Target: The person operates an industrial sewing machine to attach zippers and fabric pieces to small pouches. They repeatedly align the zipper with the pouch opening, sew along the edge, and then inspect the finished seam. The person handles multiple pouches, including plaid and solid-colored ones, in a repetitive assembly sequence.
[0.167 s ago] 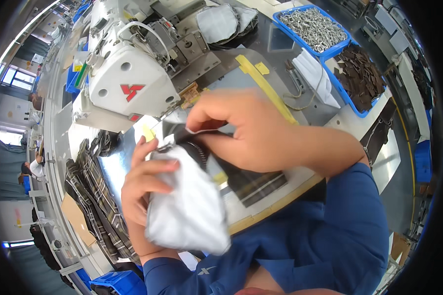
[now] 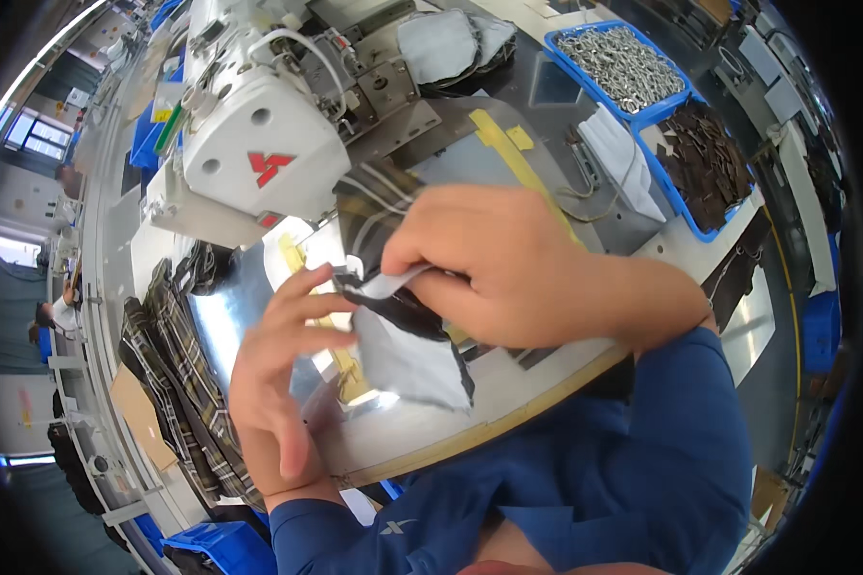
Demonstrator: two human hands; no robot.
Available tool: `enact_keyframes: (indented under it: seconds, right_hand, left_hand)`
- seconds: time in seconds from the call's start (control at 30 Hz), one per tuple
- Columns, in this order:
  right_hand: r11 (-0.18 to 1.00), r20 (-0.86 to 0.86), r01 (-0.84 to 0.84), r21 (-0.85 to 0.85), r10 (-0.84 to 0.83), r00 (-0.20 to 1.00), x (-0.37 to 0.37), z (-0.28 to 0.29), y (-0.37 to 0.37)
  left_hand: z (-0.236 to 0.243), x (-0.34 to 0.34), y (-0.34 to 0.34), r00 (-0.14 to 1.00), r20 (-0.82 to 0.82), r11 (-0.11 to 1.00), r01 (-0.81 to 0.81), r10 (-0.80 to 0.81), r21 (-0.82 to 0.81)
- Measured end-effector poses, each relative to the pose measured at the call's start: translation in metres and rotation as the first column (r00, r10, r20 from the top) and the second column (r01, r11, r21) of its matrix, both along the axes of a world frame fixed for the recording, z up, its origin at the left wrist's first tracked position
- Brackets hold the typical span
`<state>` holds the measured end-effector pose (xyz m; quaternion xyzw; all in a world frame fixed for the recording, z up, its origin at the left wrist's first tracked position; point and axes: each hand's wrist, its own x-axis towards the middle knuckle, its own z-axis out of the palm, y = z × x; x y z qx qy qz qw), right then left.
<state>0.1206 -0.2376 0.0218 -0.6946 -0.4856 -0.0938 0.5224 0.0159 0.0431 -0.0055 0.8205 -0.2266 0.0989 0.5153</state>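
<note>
In a pinch between thumb and fingers, my right hand [image 2: 499, 264] holds a dark plaid cloth piece with a white lining [image 2: 408, 359] hanging below it. The plaid part [image 2: 374, 206], blurred, extends up beside the head of a white sewing machine [image 2: 259, 144]. My left hand [image 2: 283, 369] is to the left of the lining, its fingers stretched out and thumb apart. Its fingertips are close to the cloth's left edge; whether they touch it I cannot tell. Much of the cloth is behind my right hand.
Dark plaid pieces [image 2: 177, 383] lie stacked on the left. White-faced cut pieces [image 2: 441, 48] rest behind the machine. At the far right, one blue bin holds small metal parts [image 2: 623, 67], another brown strips [image 2: 705, 163]. Yellow tape [image 2: 513, 158] marks the table; a blue crate [image 2: 221, 551] stands lower left.
My left hand has let go of the white lining and spread its fingers. The lining has swung up and right, and the plaid part has flipped up towards the machine.
</note>
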Motion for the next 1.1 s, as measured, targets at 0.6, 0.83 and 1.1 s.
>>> enact_keyframes:
  seconds: [0.6, 0.83, 1.1]
  right_hand:
    - [0.996, 0.436, -0.022, -0.091, 0.06, 0.898, -0.018, -0.005, 0.01]
    - [0.988, 0.456, 0.009, -0.154, 0.063, 0.888, -0.025, 0.003, 0.003]
    - [0.984, 0.316, -0.014, -0.177, 0.07, 0.946, -0.03, 0.005, 0.002]
  left_hand:
    - [-0.005, -0.034, -0.059, 0.938, -0.298, 0.914, -0.269, 0.177, -0.303]
    - [0.005, -0.03, -0.066, 0.944, 0.155, 0.953, -0.301, 0.292, 0.034]
    - [0.0, -0.035, -0.066, 0.975, -0.129, 0.959, -0.203, 0.18, -0.199]
